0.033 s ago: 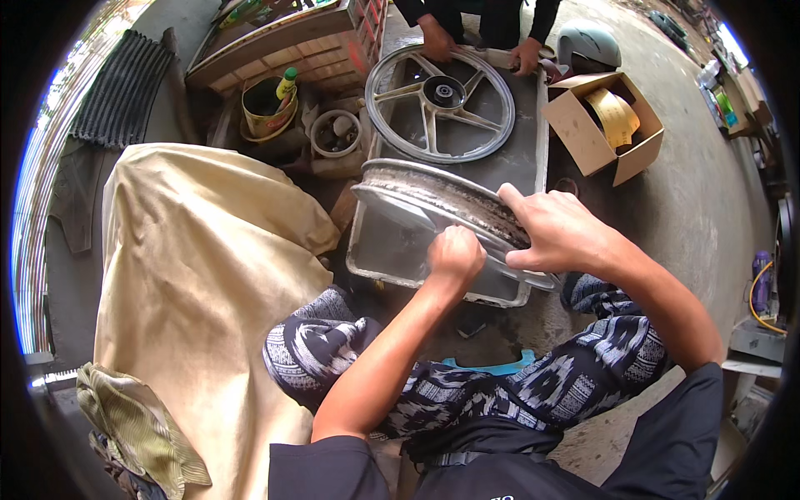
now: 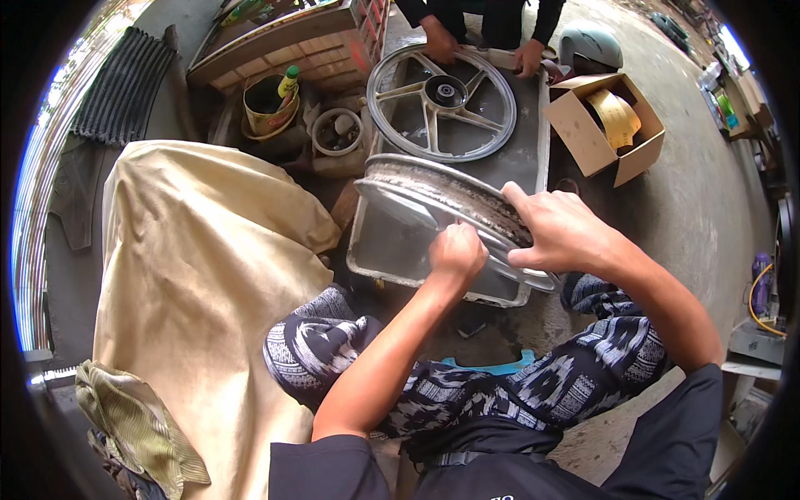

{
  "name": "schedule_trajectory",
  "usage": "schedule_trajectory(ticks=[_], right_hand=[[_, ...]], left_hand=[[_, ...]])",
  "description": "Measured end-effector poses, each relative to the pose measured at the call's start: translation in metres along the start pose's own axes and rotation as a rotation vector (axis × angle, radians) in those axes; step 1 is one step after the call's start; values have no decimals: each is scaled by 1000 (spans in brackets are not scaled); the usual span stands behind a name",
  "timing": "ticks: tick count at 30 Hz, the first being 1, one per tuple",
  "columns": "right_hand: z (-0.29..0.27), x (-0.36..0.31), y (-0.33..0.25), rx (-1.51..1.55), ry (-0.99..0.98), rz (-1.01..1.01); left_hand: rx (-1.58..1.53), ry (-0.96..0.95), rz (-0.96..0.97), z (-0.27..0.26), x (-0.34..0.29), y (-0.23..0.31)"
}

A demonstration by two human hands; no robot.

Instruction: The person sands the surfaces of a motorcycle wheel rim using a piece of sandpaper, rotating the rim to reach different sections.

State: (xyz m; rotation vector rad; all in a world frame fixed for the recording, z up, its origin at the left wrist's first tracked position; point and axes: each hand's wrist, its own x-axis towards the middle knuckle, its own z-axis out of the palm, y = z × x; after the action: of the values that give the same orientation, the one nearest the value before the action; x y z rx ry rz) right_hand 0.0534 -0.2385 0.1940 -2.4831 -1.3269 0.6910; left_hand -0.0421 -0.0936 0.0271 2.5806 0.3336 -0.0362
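Wheel (image 2: 442, 188) stands tilted above the near end of the grey tray (image 2: 385, 246), its right side gripped between the thumb and fingers of the right hand (image 2: 557, 227); the left hand (image 2: 458, 252) is curled into a fist at the spoked side, and whether it holds anything cannot be told. A firm right grip should limit rocking; even left-hand pressure would probably suit best.

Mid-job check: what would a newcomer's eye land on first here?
First, the tilted wheel over the near end of the tray, gripped by the person's right hand, the left hand closed at its near side. Beyond it is a second wheel, with a co-worker's hand at its far edge. The big tan cloth dominates the left.
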Motion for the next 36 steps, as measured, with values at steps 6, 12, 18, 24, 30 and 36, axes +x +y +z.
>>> schedule_trajectory(ticks=[6,12,18,24,30,36], right_hand=[[4,-1,3,81,68,109],[-5,5,8,98,82,133],[-17,14,7,107,91,157],[17,10,8,232,194,54],[55,-24,3,243,170,75],[52,-11,17,178,242,32]], left_hand=[[-138,23,-98,-7,11,6],[-165,-10,-102,-10,25,7],[-138,24,-7,-4,43,2],[-230,-38,8,-8,45,-13],[-286,-2,9,-23,40,-14],[-126,-21,-72,-7,28,-18]])
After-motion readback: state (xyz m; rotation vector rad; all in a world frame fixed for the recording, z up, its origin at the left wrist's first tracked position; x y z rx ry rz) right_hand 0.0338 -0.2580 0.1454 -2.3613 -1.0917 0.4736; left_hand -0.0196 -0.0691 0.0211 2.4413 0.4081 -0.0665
